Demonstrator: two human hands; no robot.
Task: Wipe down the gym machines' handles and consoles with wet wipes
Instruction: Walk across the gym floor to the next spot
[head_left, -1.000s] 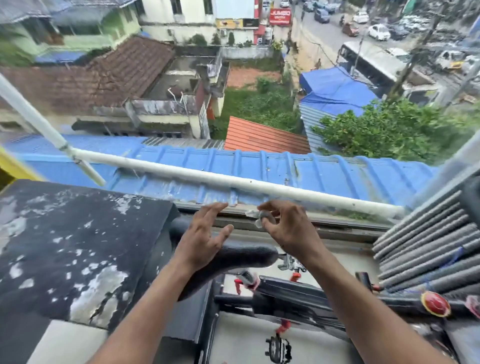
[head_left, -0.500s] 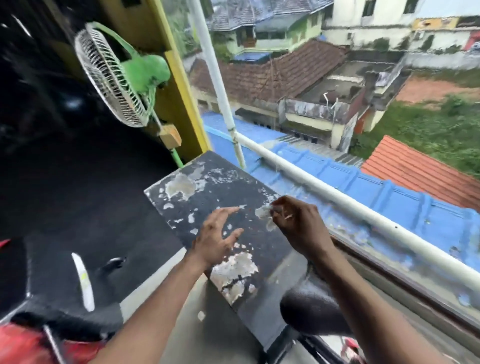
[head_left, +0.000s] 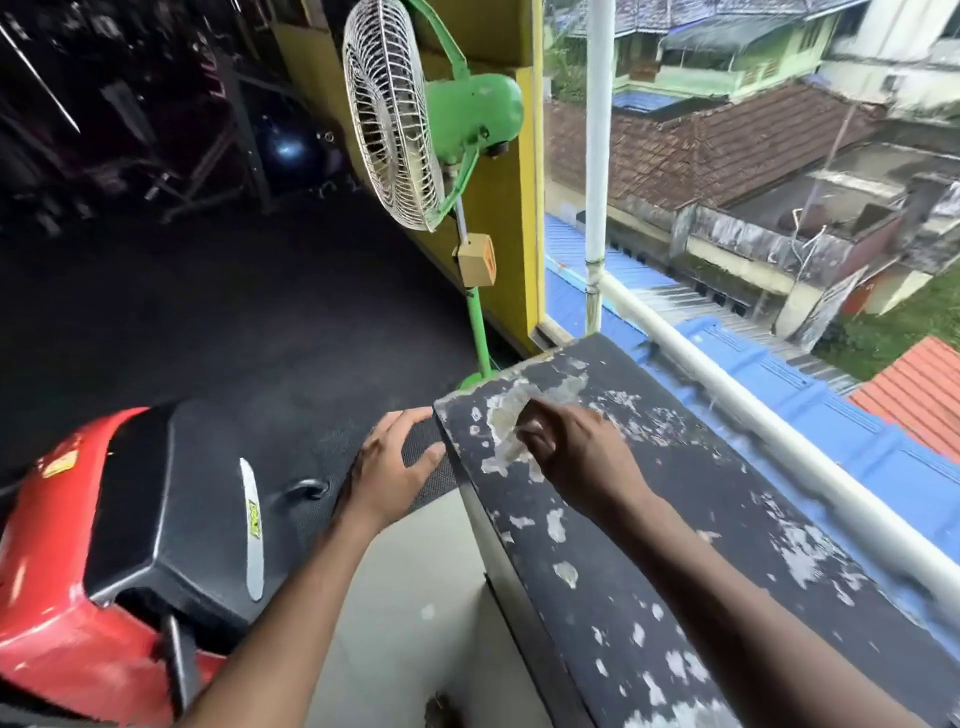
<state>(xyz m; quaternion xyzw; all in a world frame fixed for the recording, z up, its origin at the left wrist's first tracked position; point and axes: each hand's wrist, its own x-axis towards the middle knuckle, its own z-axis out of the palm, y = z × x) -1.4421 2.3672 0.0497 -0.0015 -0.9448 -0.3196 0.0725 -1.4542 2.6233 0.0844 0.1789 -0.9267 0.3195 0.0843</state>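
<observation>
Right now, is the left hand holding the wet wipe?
No, the left hand is open and empty; the right hand pinches the wet wipe.

An upstairs gym: dark rubber flooring (head_left: 208, 322), weight racks (head_left: 130, 130) in the shadows, a red and black exercise machine (head_left: 104, 545), a green pedestal fan (head_left: 415, 114), a window overlooking tiled rooftops (head_left: 727, 140).

A small, crumpled, whitish wet wipe (head_left: 527, 427) is pinched at the fingertips of the right hand (head_left: 576, 457) and is held over the black, worn, flaking padded surface (head_left: 675, 519) of a machine, near its far corner. The wipe is blurred and largely hidden.
</observation>
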